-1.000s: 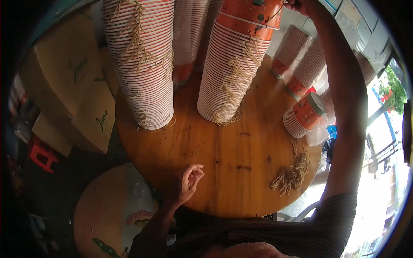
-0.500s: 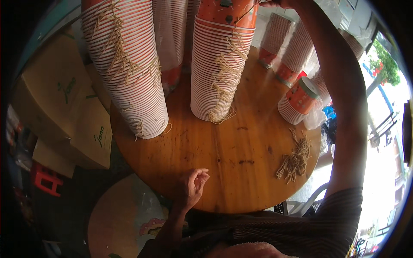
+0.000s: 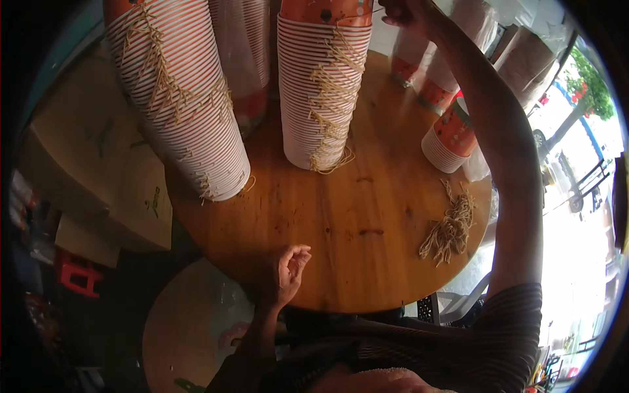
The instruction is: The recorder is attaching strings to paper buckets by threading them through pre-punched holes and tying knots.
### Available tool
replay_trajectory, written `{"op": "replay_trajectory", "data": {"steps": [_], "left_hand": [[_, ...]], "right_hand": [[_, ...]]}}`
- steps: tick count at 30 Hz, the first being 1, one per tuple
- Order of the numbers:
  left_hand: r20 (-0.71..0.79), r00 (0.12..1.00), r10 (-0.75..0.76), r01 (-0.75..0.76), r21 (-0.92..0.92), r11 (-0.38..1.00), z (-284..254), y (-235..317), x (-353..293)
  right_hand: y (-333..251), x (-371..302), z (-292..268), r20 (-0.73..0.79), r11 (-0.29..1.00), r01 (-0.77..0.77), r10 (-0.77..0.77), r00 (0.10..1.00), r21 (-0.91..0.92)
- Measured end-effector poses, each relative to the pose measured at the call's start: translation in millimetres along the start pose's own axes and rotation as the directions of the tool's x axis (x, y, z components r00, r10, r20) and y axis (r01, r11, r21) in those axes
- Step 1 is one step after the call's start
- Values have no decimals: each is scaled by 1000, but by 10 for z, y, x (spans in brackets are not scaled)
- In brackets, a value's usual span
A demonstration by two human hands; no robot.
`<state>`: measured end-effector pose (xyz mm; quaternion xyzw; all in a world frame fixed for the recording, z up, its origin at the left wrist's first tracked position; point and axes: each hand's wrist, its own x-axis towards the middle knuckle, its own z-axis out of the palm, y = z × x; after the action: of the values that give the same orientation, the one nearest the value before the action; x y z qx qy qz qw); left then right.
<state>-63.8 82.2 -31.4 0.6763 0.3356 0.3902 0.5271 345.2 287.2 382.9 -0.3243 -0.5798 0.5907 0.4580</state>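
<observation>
Above, at the top centre of the frame, the right hand (image 3: 409, 14) is raised to the top of the middle cup stack (image 3: 322, 92), its fingers pinched together on a thin string (image 3: 364, 13). Lower centre, the left hand (image 3: 287, 274) is rested on the round wooden table (image 3: 341, 229), fingers loosely curled, nothing held. A bundle of strings (image 3: 450, 227) is seen at centre right.

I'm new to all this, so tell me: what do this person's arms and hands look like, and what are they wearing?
Both arms are bare from the upper arm down. The left hand and right hand show no gloves. A dark striped short sleeve covers the right upper arm. I cannot make out rings or a watch.
</observation>
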Motion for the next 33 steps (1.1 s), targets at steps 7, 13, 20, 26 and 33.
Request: {"op": "replay_trajectory", "data": {"steps": [7,13,20,26,33], "left_hand": [[-31,998,-52,54,83,995,21,93,51],[-160,986,42,-39,22,999,214,40,101],[302,840,451,-541,404,738,1071,768,758],[468,623,627,-780,303,548,2101,978,1646],[475,482,736,-876,254,410,3304,1075,2428]], "right_hand": [[892,-909,-435,-582,690,-310,-196,790,-654],[1252,-2318,-409,-131,-208,-326,-623,771,-922],[1715,-3385,-905,-295,-353,-555,-573,765,-753],[1737,-3681,-1080,-79,-305,-458,-757,649,-835],[1585,-3812,-1798,82,-450,-362,-710,699,-816]]}}
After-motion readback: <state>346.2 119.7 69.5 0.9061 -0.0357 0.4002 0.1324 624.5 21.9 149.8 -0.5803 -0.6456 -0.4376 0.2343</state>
